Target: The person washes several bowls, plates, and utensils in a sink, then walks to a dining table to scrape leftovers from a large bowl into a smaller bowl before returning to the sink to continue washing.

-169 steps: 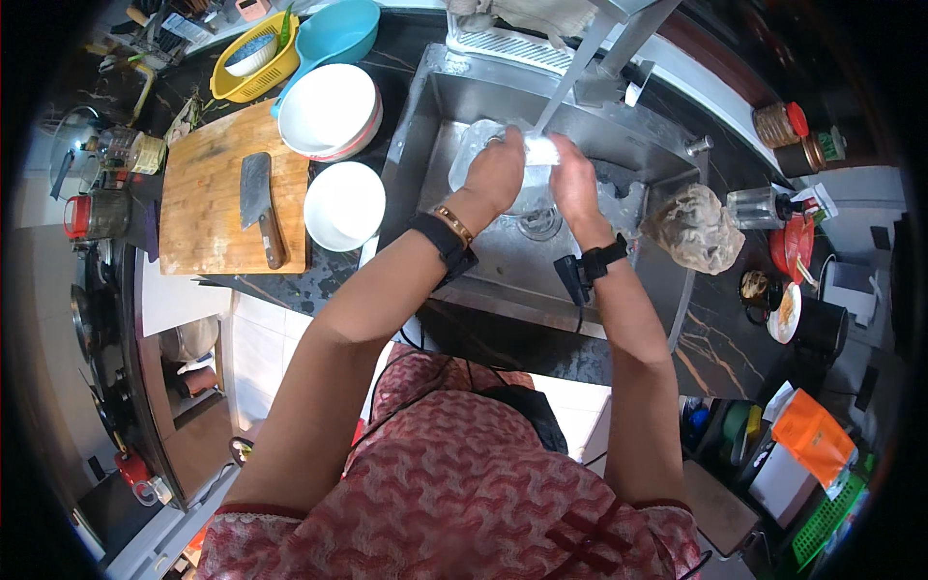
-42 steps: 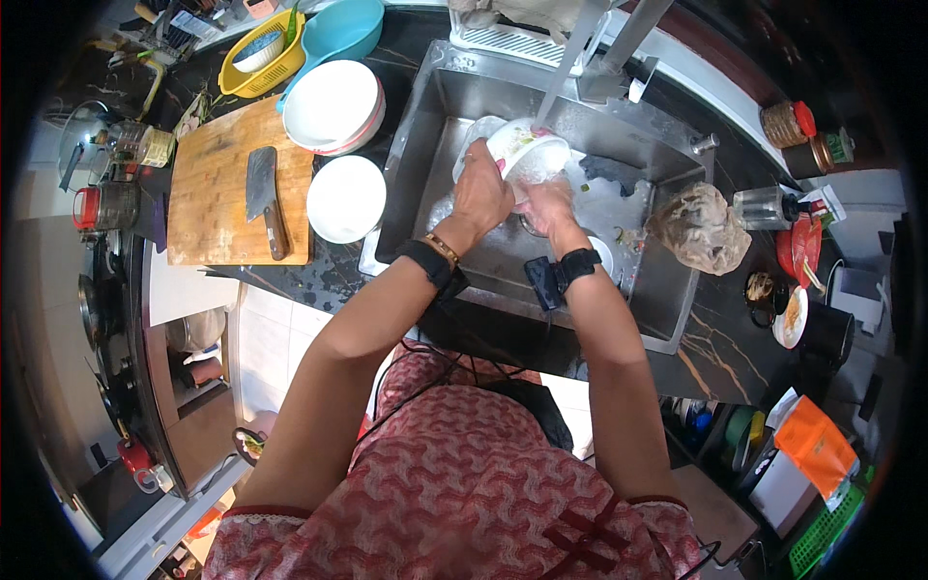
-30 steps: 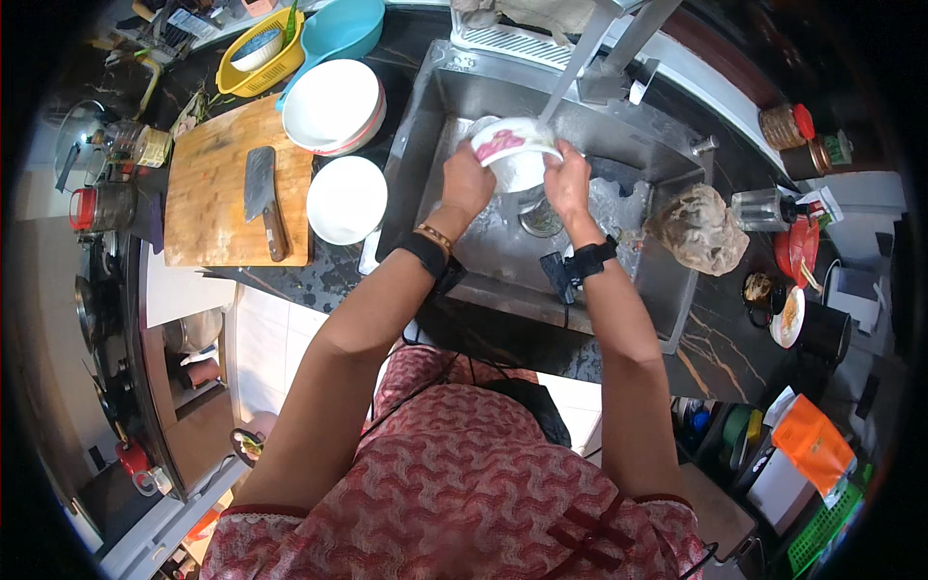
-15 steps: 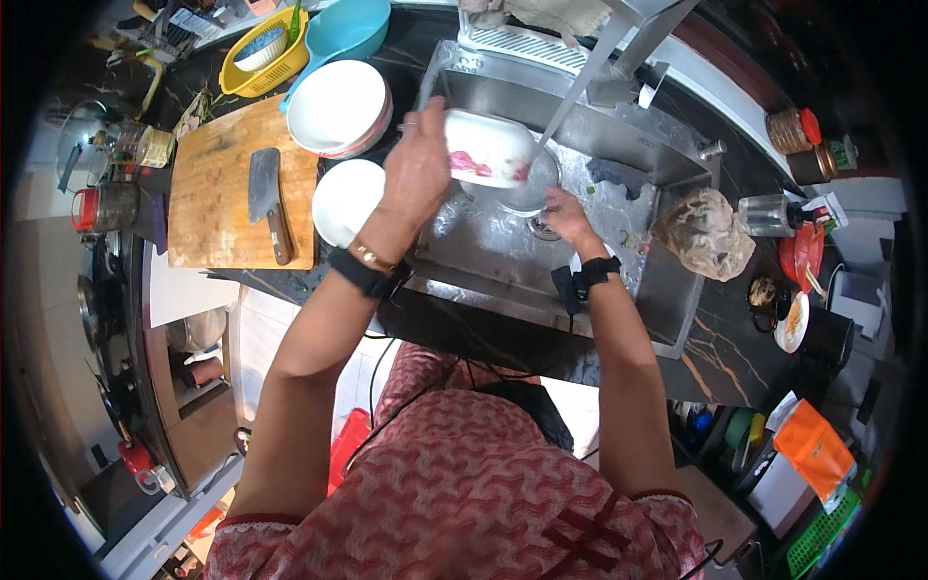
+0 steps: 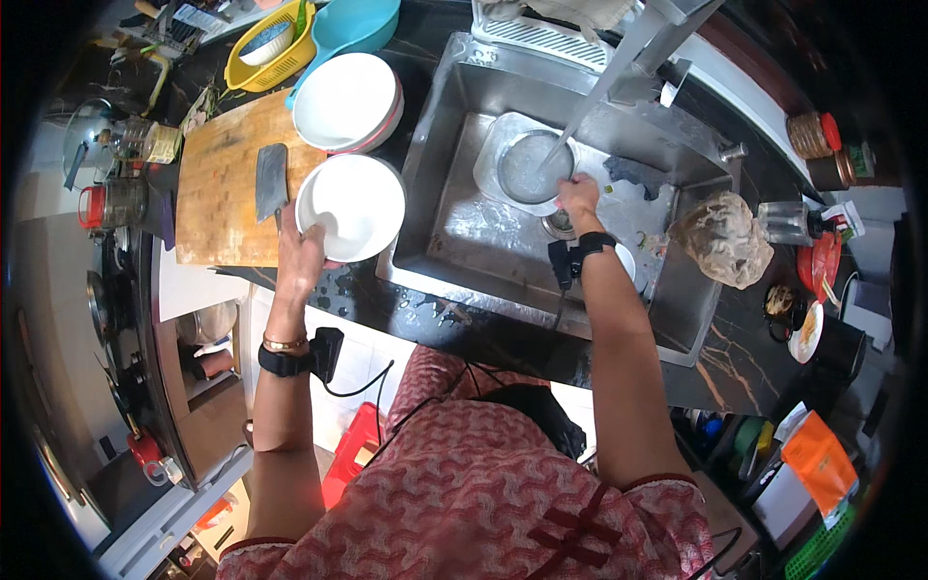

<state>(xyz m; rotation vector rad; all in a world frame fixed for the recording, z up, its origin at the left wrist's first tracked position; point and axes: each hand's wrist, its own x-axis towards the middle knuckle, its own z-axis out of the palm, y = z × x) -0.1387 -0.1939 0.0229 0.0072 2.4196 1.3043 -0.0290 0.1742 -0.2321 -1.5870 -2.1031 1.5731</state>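
Observation:
My left hand (image 5: 303, 253) grips the near-left rim of a white bowl (image 5: 353, 208) at the counter edge, just left of the sink. Whether another bowl sits beneath it is hidden. In the sink (image 5: 454, 232), my right hand (image 5: 579, 194) has its fingers closed on the rim of a round, grey-looking bowl (image 5: 532, 172). Water from the faucet (image 5: 604, 82) runs into that bowl, which stands over a pale, round-cornered container (image 5: 490, 174). Beside my left hand, a cleaver (image 5: 272, 179) lies on the wooden cutting board (image 5: 217, 208), its handle mostly covered.
White bowls (image 5: 346, 101) stand behind the held one. A blue plastic basin (image 5: 358, 29) and yellow basket (image 5: 280, 58) are at the back left. A dark cloth (image 5: 633, 176) lies in the sink; a crumpled plastic bag (image 5: 723, 240) rests on its right edge.
My left hand has carried a flower-patterned white bowl from above the sink leftward to the counter. My right hand stays at the round bowl under the running water.

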